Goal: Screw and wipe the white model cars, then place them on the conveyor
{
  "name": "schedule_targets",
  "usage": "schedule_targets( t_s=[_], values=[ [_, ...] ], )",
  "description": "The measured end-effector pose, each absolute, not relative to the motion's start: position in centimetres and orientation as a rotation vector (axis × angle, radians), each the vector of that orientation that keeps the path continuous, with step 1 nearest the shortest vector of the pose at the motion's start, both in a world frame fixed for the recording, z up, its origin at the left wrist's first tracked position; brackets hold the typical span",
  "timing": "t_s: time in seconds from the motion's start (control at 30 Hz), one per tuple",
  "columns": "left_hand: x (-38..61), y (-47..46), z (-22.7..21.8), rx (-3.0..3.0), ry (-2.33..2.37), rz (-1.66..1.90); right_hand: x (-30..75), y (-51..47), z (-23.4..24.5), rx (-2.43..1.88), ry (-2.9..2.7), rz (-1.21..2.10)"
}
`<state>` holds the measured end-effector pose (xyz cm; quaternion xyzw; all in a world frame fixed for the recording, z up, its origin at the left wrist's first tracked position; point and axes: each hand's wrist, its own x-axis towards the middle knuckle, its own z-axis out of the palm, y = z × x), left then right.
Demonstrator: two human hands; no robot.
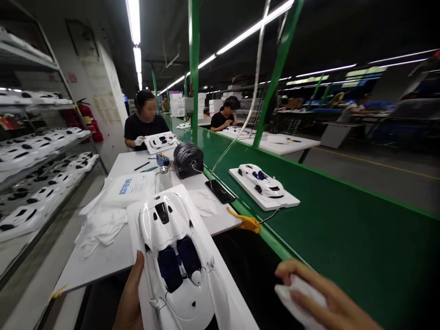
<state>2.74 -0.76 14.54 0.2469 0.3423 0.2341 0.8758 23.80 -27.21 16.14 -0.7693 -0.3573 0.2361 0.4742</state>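
My left hand (131,293) grips the left edge of a white foam tray (133,224), thumb on top. On that tray lies a white model car (178,256) with an open dark-blue cabin, its near end cut off by the frame. The tray is tilted and overlaps the near edge of the white table. To the right, apart from the car, my right hand (326,293) is closed around a crumpled white cloth (302,298). A second white model car (263,181) sits on its own foam tray (288,201) on the green conveyor belt.
On the white table (92,270) are a wipes pack (127,190), loose cloths (103,227), a black fan (188,159) and a phone (220,191). The green belt (330,224) runs along the right. Racks of model cars (44,181) stand left. Two co-workers (146,114) sit beyond.
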Motion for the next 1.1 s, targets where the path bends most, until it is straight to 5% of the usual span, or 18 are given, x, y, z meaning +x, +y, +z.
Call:
schedule_targets(
  t_s=[0.17, 0.27, 0.47, 0.77, 1.1],
  values=[
    [-0.9, -1.2, 12.6, 0.435, 0.861, 0.442, 22.1, -21.2, 20.8, -1.652, -1.14, 0.173],
    [-2.1, -2.0, 11.5, 0.47, 0.893, 0.455, 19.1, -15.8, 21.5, -1.317, -1.43, 0.254],
    [-3.1, -3.0, 9.7, 0.425, 0.873, 0.42, 16.5, -11.1, 16.9, -1.361, -1.944, 0.261],
    [-2.8, -3.0, 8.4, 0.394, 1.028, 0.329, 19.7, -5.5, 12.7, -1.604, -1.715, 0.151],
    [-3.1, -1.9, 6.9, 0.214, 0.935, 0.232, 17.6, -11.1, 9.7, -1.451, -1.574, 0.289]
  ],
)
